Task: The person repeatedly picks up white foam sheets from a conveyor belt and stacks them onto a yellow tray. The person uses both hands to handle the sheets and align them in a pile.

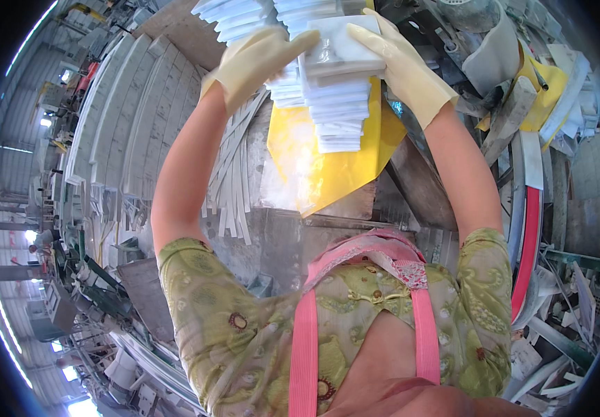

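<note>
Head view, gloved hands (pixel 255 62) (pixel 397 66) gripping white slab (pixel 342 55); yellow sheet (pixel 345 174) under stacks (pixel 339 115), cluttered workshop (pixel 57 240) around

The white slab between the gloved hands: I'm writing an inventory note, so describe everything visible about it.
The white slab is flat and roughly rectangular, with a faint grey cast and a shiny, wet-looking top that catches reflections. It looks like stone or ceramic. Its near edge seems layered, so it may be more than one piece. It sits over a stack of thin white pieces. The left hand has its thumb at the left edge; the right hand overlaps the far right corner.
</note>
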A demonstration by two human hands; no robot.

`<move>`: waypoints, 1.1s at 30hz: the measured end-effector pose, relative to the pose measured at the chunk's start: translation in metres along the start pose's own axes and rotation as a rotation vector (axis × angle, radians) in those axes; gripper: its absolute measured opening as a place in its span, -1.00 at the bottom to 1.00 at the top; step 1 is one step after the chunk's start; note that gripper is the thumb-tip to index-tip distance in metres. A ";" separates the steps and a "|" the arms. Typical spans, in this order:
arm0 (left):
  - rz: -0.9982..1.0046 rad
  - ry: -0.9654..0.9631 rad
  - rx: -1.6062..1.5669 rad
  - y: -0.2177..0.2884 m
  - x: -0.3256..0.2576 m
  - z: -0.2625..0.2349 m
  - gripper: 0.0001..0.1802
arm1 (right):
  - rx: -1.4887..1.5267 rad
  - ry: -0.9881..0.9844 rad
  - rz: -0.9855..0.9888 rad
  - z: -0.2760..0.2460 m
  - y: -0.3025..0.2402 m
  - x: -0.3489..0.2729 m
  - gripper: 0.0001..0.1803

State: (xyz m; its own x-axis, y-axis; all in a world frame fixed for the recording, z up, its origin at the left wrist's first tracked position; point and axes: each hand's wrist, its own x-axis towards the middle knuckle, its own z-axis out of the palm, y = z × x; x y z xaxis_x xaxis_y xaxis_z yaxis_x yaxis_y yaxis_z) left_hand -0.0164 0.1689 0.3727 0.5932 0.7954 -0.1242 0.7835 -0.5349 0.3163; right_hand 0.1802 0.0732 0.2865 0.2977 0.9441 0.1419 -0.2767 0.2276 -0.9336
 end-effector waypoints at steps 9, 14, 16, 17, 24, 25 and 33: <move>-0.090 -0.055 -1.396 -0.035 0.020 0.083 0.10 | -0.182 -0.122 0.051 0.002 -0.011 0.000 -0.41; 0.079 -0.103 -1.504 -0.006 0.013 0.083 -0.16 | -0.090 -0.200 0.162 0.005 -0.017 -0.008 -0.40; -0.054 -0.073 -1.558 0.003 0.004 0.076 -0.22 | -0.085 -0.179 0.176 0.009 -0.019 -0.011 -0.40; -0.033 -0.082 -1.581 0.006 0.000 0.074 -0.22 | -0.032 -0.206 0.159 0.011 -0.020 -0.013 -0.41; -0.075 -0.133 -1.484 0.005 0.011 0.070 -0.16 | 0.030 -0.083 0.131 0.016 -0.023 -0.024 -0.42; -0.062 -0.155 -1.477 0.002 0.013 0.071 -0.16 | 0.038 -0.048 0.159 0.017 -0.023 -0.024 -0.41; -0.028 -0.210 -1.394 -0.011 0.017 0.073 -0.15 | -0.025 -0.087 0.198 0.019 -0.030 -0.022 -0.43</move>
State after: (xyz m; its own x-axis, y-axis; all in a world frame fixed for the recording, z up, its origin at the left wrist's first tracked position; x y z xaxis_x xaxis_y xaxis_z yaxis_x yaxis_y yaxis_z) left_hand -0.0015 0.1674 0.2983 0.6938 0.6781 -0.2424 0.0443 0.2957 0.9543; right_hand 0.1646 0.0498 0.3180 0.1589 0.9871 -0.0184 -0.2990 0.0304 -0.9538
